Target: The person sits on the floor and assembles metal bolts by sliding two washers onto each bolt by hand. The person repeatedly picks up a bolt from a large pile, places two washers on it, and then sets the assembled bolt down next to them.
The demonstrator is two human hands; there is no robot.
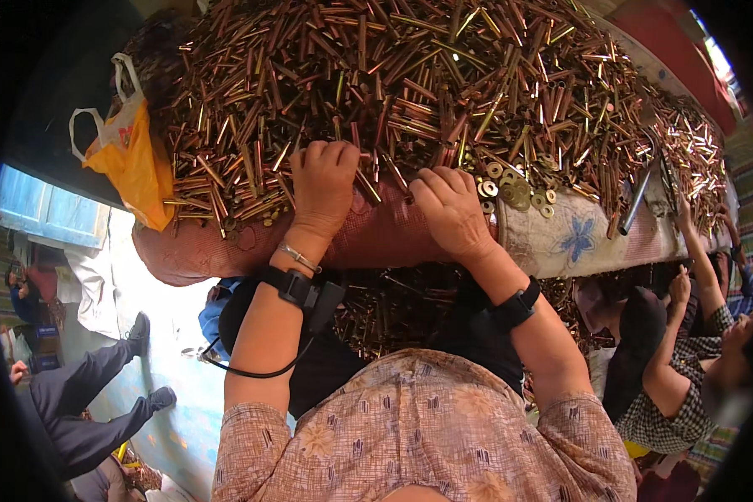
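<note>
Metal tubes (418, 84) lie heaped beyond the red cushion (376, 238), probably for easy reach, and the left hand (322, 182) and right hand (450, 209) curl at their near edge, whether gripping any I cannot tell.

From where I sit, far off, I see a white-handled orange plastic bag (134, 171) at upper left. Below and left of it, I make out a blue panel (50, 201) with white cloth (100, 289) hanging near. A person (46, 397) in dark shoes (162, 398) shows at lower left. At right, I see a co-worker (665, 385) in a checked shirt (673, 422) and pale cloth (544, 222) with a blue flower (577, 239).
</note>
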